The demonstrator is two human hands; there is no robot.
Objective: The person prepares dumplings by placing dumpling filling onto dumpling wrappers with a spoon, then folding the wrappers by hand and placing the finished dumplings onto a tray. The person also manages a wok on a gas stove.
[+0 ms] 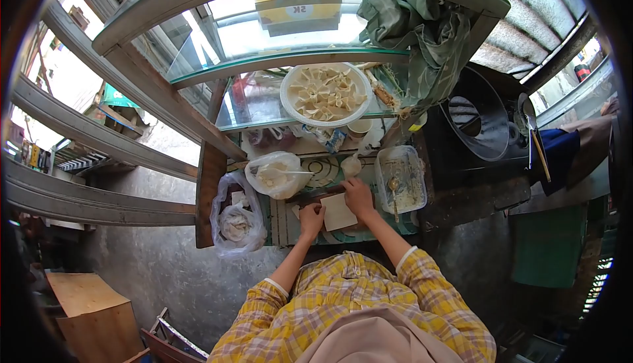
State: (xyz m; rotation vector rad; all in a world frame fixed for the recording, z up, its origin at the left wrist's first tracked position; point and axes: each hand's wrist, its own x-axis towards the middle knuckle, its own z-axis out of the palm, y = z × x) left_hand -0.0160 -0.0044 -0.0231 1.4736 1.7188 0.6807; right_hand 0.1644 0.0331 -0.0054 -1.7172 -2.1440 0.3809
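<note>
A pale square dough wrapper point(338, 212) lies on the work surface between my hands. My left hand point(311, 218) is at its left edge, fingers curled together; what they pinch, if anything, is too small to make out. At the right edge, my right hand point(358, 199) rests with its fingers reaching forward, partly over the wrapper. Just beyond those fingers is a small knotted plastic bag point(351, 166). To the right stands a clear tub point(413, 177) of pale filling with a spoon point(395, 199) in it. A bag-lined bowl point(267, 182) with a white-handled utensil sits beyond my left hand.
A white round tray point(290, 110) of folded dumplings stands on the glass cabinet's lower shelf. Another plastic bag point(221, 212) with white contents is at the counter's left edge. Far right, a large pan point(496, 142) sits on a stove. A green cloth point(435, 60) hangs from the cabinet.
</note>
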